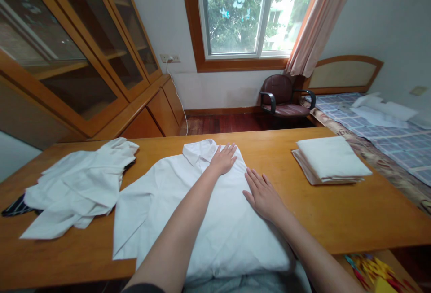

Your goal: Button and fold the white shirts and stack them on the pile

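Note:
A white collared shirt [215, 221] lies spread on the wooden table [161, 145], its collar [200, 151] toward the far edge and its hem hanging over the near edge. One sleeve [134, 207] stretches out to the left; the right sleeve does not show as spread out. My left hand [224, 159] rests flat on the shirt just right of the collar, fingers extended. Along the shirt's right edge lies my right hand [264, 194], palm down with fingers straight. Neither hand grips anything.
Crumpled white clothing [84, 181] with a dark piece beneath is heaped at the left. A folded white stack [332, 158] sits at the right. An open drawer [380, 268] holds colourful items below the near right edge. Beyond stand a chair [281, 95] and bed [370, 122].

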### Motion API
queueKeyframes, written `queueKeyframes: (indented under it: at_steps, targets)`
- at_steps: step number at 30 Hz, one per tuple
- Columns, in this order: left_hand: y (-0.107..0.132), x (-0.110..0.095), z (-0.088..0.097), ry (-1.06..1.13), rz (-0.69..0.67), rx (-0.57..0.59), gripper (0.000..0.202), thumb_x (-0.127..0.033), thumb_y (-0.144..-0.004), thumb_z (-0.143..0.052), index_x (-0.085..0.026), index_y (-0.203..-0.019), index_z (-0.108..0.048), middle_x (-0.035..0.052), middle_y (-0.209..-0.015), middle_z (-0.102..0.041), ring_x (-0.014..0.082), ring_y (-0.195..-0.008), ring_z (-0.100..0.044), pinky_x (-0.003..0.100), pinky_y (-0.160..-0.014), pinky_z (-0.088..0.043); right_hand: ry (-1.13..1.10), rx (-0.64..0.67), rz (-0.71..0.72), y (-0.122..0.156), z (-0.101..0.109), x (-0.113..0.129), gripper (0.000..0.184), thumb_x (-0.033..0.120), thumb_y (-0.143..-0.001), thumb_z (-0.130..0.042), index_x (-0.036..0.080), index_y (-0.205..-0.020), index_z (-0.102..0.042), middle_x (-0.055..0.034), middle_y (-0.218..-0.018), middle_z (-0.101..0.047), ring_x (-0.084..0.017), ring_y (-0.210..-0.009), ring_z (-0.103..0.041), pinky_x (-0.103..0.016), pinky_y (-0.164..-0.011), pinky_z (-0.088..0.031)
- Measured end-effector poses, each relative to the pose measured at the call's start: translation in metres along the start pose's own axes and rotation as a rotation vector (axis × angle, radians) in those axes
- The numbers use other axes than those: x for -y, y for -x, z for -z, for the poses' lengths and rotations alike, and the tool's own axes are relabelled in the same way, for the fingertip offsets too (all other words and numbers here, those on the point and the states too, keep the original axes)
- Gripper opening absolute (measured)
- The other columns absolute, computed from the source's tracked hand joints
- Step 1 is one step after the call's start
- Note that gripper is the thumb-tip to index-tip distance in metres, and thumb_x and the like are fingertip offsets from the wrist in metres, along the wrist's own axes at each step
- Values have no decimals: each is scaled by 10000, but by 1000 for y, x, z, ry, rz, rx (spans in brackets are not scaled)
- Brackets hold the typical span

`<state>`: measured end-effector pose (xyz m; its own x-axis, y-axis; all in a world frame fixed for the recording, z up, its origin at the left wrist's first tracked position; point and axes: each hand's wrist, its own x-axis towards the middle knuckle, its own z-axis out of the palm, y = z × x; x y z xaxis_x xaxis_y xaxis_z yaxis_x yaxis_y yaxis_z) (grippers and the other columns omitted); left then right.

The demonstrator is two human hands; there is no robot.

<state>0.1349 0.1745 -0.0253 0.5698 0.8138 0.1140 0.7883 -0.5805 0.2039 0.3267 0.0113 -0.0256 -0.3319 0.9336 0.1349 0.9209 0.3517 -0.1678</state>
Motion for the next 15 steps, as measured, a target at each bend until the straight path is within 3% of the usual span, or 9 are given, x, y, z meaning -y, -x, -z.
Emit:
queueKeyframes:
  at_steps: [4,7,11,15]
  targets:
    - [1,1,9,21,26,-16,520,-341,-1009,-320,-225,-1515,-327,63,-1606,-297,228,-1501,-223,519,-1222,-167,2,-2,1,0,-1,-3,600,457,-1008,-356,183,-1540,-311,-89,-1613,-246,-259,-1485,-245,-523,-1193,-206]
    - [12,-6,18,25,-7,-105,459,-304,-1007,-336,-198,-1437,-458,70,-1580,-357,224,-1498,-233,491,-1229,-174,12,-5,-6,-2,-1,-8,604,465,-1006,-348,181,-1538,-315,-93,-1610,-257,-260,-1484,-247,-521,-1190,-207]
    - [46,-16,30,77,-109,-152,404,-280,-1013,-340,-201,-1324,-585,52,-1414,-580,184,-1428,-384,424,-1225,-230,32,0,-10,-4,1,-15,602,462,-1001,-351,191,-1537,-320,-87,-1609,-262,-266,-1483,-248,-528,-1184,-211]
    - [94,-8,35,48,-68,-129,410,-313,-1014,-346,-201,-1317,-599,52,-1395,-597,196,-1409,-416,410,-1209,-277,60,23,-37,0,4,-24,595,455,-992,-362,196,-1527,-345,-72,-1612,-253,-298,-1481,-245,-556,-1173,-216]
